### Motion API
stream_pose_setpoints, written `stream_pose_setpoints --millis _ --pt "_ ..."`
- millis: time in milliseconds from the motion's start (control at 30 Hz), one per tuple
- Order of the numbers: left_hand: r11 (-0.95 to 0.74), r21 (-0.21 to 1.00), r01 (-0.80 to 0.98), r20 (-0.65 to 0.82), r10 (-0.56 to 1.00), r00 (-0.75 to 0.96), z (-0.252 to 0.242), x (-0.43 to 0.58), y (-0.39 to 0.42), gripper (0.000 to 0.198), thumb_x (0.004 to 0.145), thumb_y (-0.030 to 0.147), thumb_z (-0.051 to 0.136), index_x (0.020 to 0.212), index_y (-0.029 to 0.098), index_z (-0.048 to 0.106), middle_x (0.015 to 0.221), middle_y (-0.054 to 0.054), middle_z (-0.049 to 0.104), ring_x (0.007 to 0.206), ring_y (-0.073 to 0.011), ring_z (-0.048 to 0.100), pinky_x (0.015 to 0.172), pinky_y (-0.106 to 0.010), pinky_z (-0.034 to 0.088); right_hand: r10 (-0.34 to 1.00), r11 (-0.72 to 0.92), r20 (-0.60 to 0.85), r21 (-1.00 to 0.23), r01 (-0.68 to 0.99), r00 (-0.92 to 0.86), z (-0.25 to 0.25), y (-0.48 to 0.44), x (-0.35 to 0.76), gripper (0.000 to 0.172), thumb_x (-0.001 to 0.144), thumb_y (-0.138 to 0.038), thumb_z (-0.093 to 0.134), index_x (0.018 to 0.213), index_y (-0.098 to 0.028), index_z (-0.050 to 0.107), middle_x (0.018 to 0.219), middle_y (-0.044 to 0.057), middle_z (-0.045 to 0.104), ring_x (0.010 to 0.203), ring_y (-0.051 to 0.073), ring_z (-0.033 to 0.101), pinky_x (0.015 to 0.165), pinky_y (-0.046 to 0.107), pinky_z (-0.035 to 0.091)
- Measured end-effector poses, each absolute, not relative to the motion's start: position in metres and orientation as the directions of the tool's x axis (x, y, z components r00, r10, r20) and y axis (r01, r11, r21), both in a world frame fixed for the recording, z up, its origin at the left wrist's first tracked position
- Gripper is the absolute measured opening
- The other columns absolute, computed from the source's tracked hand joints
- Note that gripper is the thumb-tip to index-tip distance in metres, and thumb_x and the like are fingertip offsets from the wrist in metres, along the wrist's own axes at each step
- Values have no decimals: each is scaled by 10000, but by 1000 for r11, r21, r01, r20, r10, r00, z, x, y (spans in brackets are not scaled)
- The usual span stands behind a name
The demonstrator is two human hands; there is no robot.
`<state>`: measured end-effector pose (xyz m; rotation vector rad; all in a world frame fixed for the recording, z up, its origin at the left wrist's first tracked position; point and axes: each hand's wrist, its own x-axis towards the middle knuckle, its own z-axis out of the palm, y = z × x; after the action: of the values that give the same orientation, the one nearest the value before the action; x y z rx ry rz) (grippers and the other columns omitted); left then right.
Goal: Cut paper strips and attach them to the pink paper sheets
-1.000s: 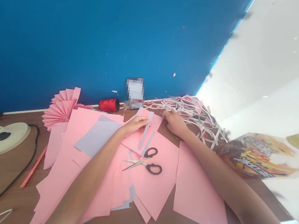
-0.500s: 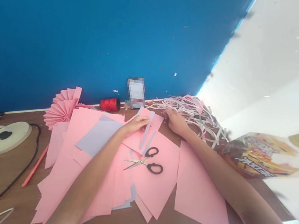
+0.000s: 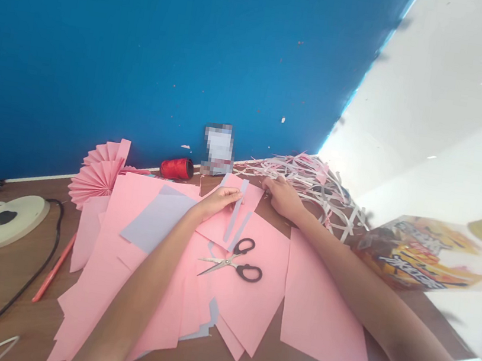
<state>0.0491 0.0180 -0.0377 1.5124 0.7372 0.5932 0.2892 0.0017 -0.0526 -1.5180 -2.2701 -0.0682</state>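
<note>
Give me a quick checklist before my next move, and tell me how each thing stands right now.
1. Left hand at the narrow grey paper strip: ok, fingertips at it.
2. Left grip firm: cannot tell, thumb mostly hidden.
3. Right hand free: cannot tell, fingertips unclear.
4. Black-handled metal scissors closed: not ok, blades spread over pink paper sheets.
5. Red cylindrical thread spool clear of both hands: ok.

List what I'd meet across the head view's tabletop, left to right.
Cream round disc with black centre → pink pleated paper fan → red cylindrical spool → bare left hand → bare right hand → shiny yellow-and-brown plastic packet.
</note>
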Motion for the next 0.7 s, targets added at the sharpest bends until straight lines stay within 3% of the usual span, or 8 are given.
stream_pose_setpoints --millis 133,200,333,700 --pt "5 995 96 -67 745 663 -39 49 19 395 809 514 600 764 122 624 713 -9 569 647 -107 473 660 -251 345 908 298 394 -358 885 -146 -54 2 294 422 661 48 366 980 -192 503 781 61 597 803 239 516 634 305 346" --pt "13 996 93 -71 748 660 -39 49 19 386 810 505 604 767 122 627 717 -10 574 651 -107 479 664 -250 347 907 320 395 -416 851 -148 -54 2 295 463 660 56 353 1022 -194 497 828 54 621 810 229 533 655 304 369" --pt "-2 996 93 -60 751 658 -40 50 19 376 815 494 604 767 122 634 731 -15 587 654 -107 483 666 -249 349 889 408 379 -406 818 -256 -53 2 294 561 610 72 351 1074 -207 498 900 49 641 914 241 531 693 312 393" --pt "-31 992 122 -59 738 672 -37 49 19 397 819 512 588 780 121 643 730 -21 590 620 -101 475 630 -244 356 887 420 352 -348 838 -298 -51 5 290 522 610 80 372 1030 -193 522 812 52 606 880 242 503 643 296 347"
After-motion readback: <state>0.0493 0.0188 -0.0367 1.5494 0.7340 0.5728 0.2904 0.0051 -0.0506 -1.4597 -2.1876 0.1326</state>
